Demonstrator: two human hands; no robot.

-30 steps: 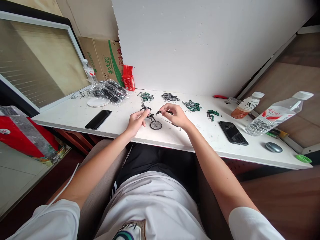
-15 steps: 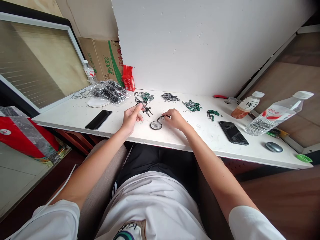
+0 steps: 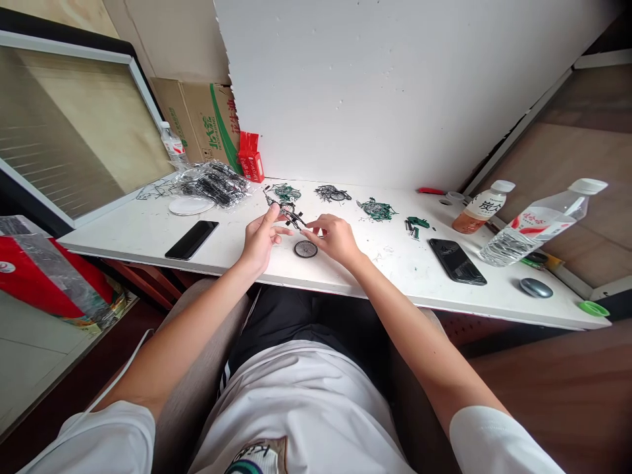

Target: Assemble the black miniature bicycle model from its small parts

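Note:
My left hand (image 3: 260, 240) pinches a partly assembled black miniature bicycle (image 3: 291, 217) above the white table, thumb up. My right hand (image 3: 334, 236) is closed at the bicycle's right end, its fingertips on a thin curved black piece (image 3: 302, 224) that looks like a mudguard. Whether this piece touches the frame I cannot tell. Below the fingertips lies a small black spoked wheel (image 3: 305, 249), flat on the table.
Behind lie black model parts (image 3: 332, 193) and green model parts (image 3: 376, 209). A phone (image 3: 191, 239) and a plastic bag of black parts (image 3: 214, 183) are at left. Another phone (image 3: 457, 261), bottles (image 3: 543, 220) and a mouse (image 3: 536, 288) stand at right.
My right hand has moved left and lifted the curved black piece from beside the wheel to the bicycle. The wheel stays on the table. My left hand keeps its hold.

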